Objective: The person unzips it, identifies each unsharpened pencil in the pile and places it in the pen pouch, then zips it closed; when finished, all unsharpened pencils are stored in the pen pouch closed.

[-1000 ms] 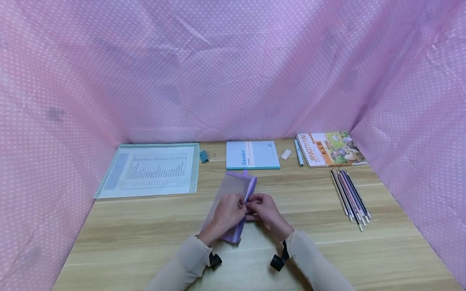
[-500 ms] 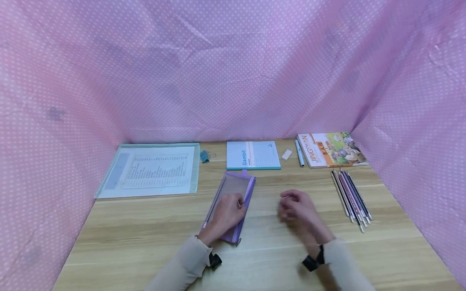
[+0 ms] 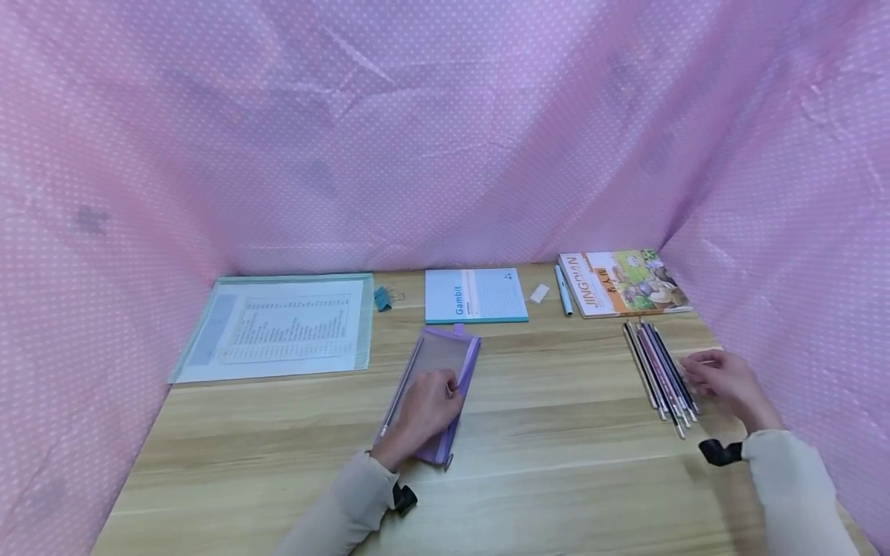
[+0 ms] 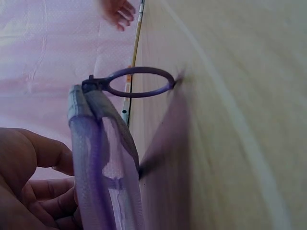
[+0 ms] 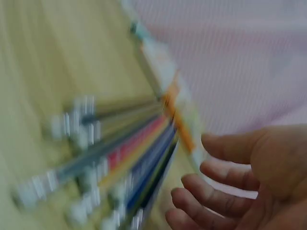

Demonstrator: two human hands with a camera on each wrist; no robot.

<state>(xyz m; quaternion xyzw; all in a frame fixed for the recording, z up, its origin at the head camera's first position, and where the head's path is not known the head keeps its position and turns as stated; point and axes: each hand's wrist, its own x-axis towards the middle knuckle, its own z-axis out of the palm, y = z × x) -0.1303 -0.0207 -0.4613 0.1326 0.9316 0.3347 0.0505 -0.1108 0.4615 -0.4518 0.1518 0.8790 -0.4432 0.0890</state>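
Note:
My left hand (image 3: 427, 403) grips the zip edge of a purple see-through mesh pencil pouch (image 3: 443, 345) lying on the table. One pencil (image 3: 402, 388) shows through the mesh along its left side. In the left wrist view the opening of the pouch (image 4: 86, 177) gapes, with a dark ring (image 4: 140, 70) hanging from its zip end; thumb and fingers are at its edge. My right hand (image 3: 728, 386) holds nothing and hovers just right of a bundle of pencils (image 3: 657, 371). Its fingers are loosely bent in the right wrist view, where the pencils (image 5: 136, 160) look blurred, eraser ends toward me.
Along the back lie a clear file bag (image 3: 278, 316) with a printed sheet, a teal binder clip (image 3: 382, 299), a blue notebook (image 3: 480, 295), a white eraser (image 3: 539, 293), a light blue pen (image 3: 564, 289) and a picture book (image 3: 626, 283). Pink dotted cloth (image 3: 445, 131) hangs behind and at both sides.
My right hand has left the pouch and swung right to the pencils. A pencil now shows along the pouch's left side. My left hand has kept its grip in place.

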